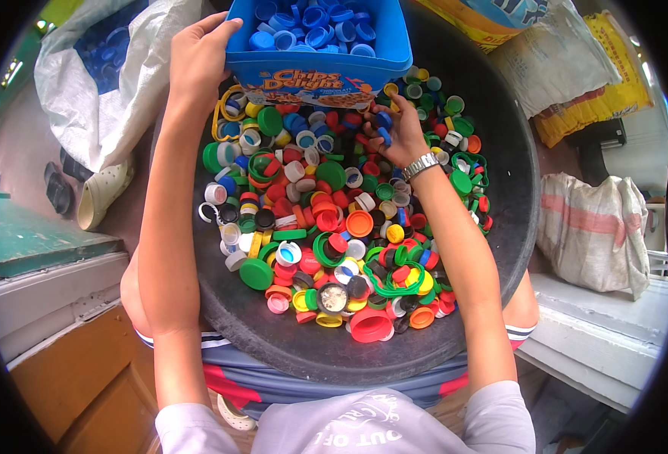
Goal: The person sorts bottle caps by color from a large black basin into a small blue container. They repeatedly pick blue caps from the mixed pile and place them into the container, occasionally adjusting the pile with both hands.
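Note:
My left hand (202, 54) grips the left rim of a blue plastic tub (318, 71) holding many blue bottle caps (317, 35). The tub is above the far part of a wide black basin (334, 363) spread with mixed plastic caps (322, 215) in red, green, yellow, white, orange and black. My right hand (395, 127), with a metal watch (420, 165) at its wrist, is just below the tub's right corner, palm partly up. It holds blue caps (384, 120) against its fingers, above the loose caps. The basin is over my lap.
At the left a white woven sack (158, 62) stands open with blue caps inside, near a pale clog (101, 190) and dark footwear (58, 190). Filled sacks (555, 57) are at the upper right. Another woven sack (592, 232) stands by a white ledge (600, 318).

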A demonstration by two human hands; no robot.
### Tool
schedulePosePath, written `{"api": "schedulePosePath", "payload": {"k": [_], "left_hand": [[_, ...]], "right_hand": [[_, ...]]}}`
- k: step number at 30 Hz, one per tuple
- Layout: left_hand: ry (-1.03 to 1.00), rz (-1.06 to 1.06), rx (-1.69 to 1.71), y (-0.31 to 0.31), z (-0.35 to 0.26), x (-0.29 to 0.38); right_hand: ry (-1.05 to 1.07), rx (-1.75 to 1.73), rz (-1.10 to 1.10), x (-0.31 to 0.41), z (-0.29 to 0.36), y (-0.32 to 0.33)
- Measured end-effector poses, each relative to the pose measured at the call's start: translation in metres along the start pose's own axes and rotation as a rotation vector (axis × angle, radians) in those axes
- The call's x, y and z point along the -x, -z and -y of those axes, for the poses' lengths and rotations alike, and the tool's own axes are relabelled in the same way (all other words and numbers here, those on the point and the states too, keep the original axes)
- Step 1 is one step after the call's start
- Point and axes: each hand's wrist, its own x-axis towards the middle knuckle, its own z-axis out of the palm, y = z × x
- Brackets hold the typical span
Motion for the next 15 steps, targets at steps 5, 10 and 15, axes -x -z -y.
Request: {"api": "schedulePosePath", "payload": {"k": [5,10,15], "left_hand": [[-0.004,0.041,-0.002,0.000,0.000,0.000],[-0.023,0.070,-0.023,0.001,0.002,0.000],[-0.028,0.087,-0.013,0.002,-0.003,0.002]], "right_hand": [[0.255,1.311,-0.125,-0.001,0.001,-0.013],[0.528,1.600,-0.215,-0.015,-0.015,-0.017],[0.686,1.618,-0.156,-0.014,-0.012,-0.018]]}}
